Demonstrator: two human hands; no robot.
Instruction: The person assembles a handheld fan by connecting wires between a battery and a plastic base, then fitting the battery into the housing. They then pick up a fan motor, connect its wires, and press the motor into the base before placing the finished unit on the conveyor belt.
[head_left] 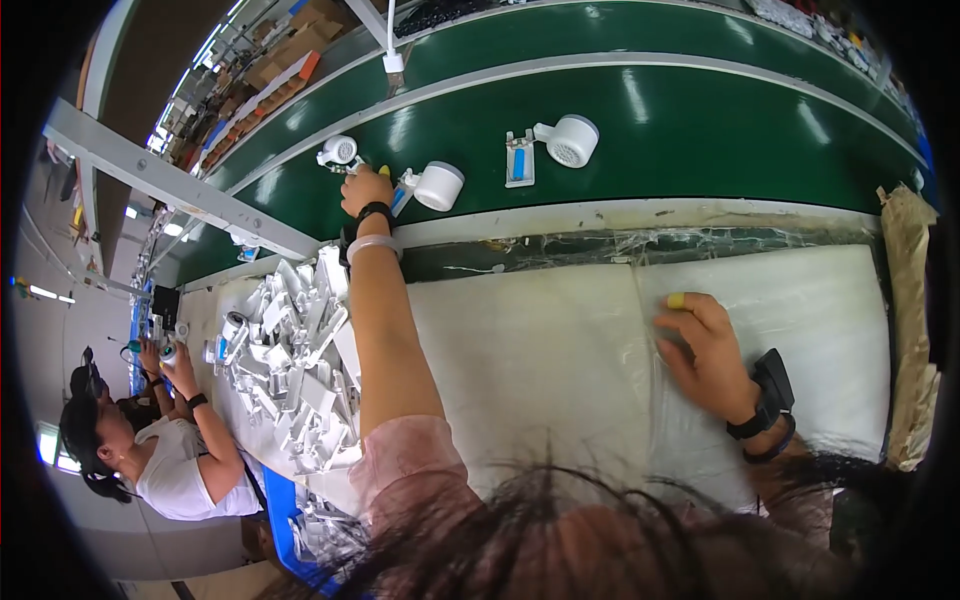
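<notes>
My left hand (369, 192) stretches over the green belt. Its fingers are closed at the bracket end of a white round-headed device (341, 151) with a grille, and their tips are partly hidden. Just right of this hand lies a second white device (438, 186), a drum-shaped head with a blue strip on its bracket. Farther right, a third device (573, 141) rests on the belt, its flat bracket (519, 162) bearing a blue strip. My right hand (707, 350) hovers at or on the plastic-covered worktop (540, 370), empty, fingers loosely bent and apart.
A heap of white plastic parts (300, 370) lies left of my left forearm. Below it stands a blue bin (283, 520) with more parts. A metal post (180, 180) crosses at left. A co-worker (190, 460) sits at far left, holding a part. Brown wrapping (908, 330) edges the right side.
</notes>
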